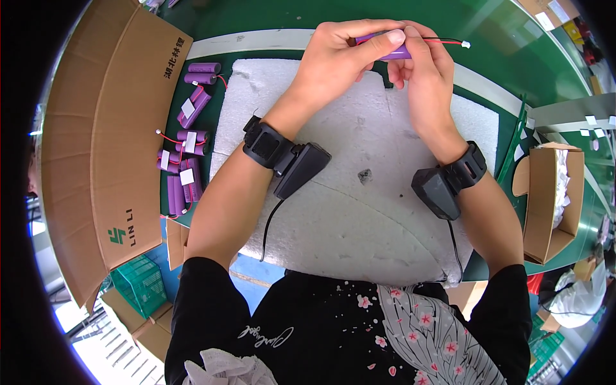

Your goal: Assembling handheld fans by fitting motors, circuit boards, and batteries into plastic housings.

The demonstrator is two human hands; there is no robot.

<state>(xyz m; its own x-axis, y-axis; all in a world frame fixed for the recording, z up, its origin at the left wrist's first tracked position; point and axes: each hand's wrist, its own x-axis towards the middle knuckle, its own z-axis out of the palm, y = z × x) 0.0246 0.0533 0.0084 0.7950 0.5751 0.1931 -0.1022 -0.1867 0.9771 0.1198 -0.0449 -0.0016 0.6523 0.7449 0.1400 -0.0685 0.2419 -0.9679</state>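
Note:
Both of my hands meet above the far edge of a white foam sheet (359, 212). Between them is a purple battery pack (396, 54), lying roughly sideways. My left hand (350, 51) grips its left end, thumb across the top. My right hand (423, 70) closes on the right end with thumb and fingers. From that end a red and a black wire run out to the right, ending in a small white connector (466, 44). Fingers cover much of the pack. Each wrist wears a black strapped device with a cable.
Several purple battery packs (194, 109) with wires and white labels lie left of the foam on the green table. A large cardboard box (128, 128) stands at the far left. At the right is a small open carton (542, 199) with white paper pieces. A green crate (138, 285) sits low left.

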